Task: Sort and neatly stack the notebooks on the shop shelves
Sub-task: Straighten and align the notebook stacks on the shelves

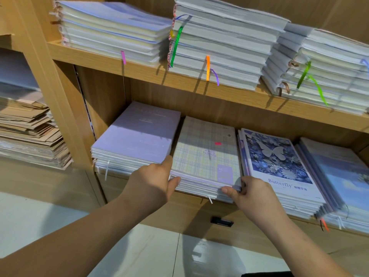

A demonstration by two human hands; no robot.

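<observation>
Left hand [153,180] grips near-left corner of plaid notebook stack [205,156]; right hand [251,194] pinches near-right corner. Stack on lower shelf [187,202], between hands. Step, likely: squaring edges. Next: even push inward, clear of butterfly stack [279,156] beside right hand.

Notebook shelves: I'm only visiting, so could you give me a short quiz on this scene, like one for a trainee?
1. True or false: the left hand and the right hand both hold the plaid stack at its front corners.
2. Which stack lies directly right of the plaid stack? A) plain lilac B) Butterfly stack C) brown paper
3. Fill in: the orange ribbon hangs from a stack on the ___ shelf.
Key: 1 true; 2 B; 3 upper shelf.
</observation>
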